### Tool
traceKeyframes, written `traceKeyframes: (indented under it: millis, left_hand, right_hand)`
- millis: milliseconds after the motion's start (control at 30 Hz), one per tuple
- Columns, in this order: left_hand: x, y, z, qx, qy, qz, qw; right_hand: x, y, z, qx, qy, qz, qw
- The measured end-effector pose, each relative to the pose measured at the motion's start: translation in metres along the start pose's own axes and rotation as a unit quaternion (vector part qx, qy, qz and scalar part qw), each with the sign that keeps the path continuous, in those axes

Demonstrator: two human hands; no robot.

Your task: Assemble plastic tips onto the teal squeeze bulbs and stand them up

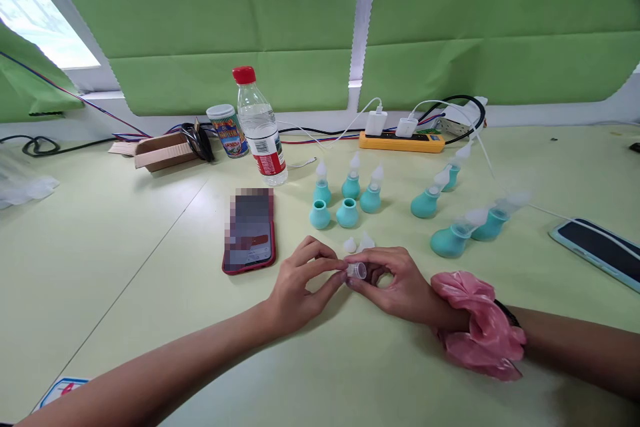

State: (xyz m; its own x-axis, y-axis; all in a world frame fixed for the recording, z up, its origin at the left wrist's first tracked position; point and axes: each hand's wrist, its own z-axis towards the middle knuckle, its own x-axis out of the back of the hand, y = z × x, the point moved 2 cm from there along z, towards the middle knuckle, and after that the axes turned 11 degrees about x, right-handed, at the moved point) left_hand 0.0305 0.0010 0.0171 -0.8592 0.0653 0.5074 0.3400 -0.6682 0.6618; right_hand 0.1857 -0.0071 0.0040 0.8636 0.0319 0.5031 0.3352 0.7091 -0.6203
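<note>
My right hand (pixel 393 279) pinches a short clear plastic tube piece (pixel 357 271) between thumb and fingers, its round open end facing up toward me. From the other side, my left hand (pixel 307 283) has its thumb and forefinger closed at the piece's left edge. Just beyond the fingers lie a small white round part (pixel 350 245) and a translucent pointed tip (pixel 367 241). Farther back stand two teal squeeze bulbs with bare necks, a left bulb (pixel 319 214) and a right bulb (pixel 347 213). Several teal bulbs with clear tips, like this nasal aspirator (pixel 371 197), are around them.
A red-cased phone (pixel 250 230) lies left of the bulbs, with a water bottle (pixel 263 133) and a patterned can (pixel 229 130) behind. An orange power strip (pixel 401 142) with chargers sits by the window. Its white cable reaches a second phone (pixel 597 250) at right.
</note>
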Motion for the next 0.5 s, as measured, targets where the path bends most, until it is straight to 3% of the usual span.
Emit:
traceKeyframes:
  millis: [167, 333, 500]
  left_hand:
    - [-0.0008, -0.0032, -0.0004, 0.018, -0.020, 0.001, 1.000]
    - [-0.0009, -0.0024, 0.0000, 0.070, -0.097, -0.002, 0.993]
    - [-0.0036, 0.0015, -0.0017, 0.128, -0.154, -0.040, 0.979]
  right_hand:
    - [0.0023, -0.0016, 0.0004, 0.039, 0.007, -0.017, 0.999]
    - [0.0064, -0.0043, 0.0000, 0.112, -0.007, -0.053, 0.992]
    - [0.0075, -0.0053, 0.0000, 0.130, -0.015, -0.061, 0.990]
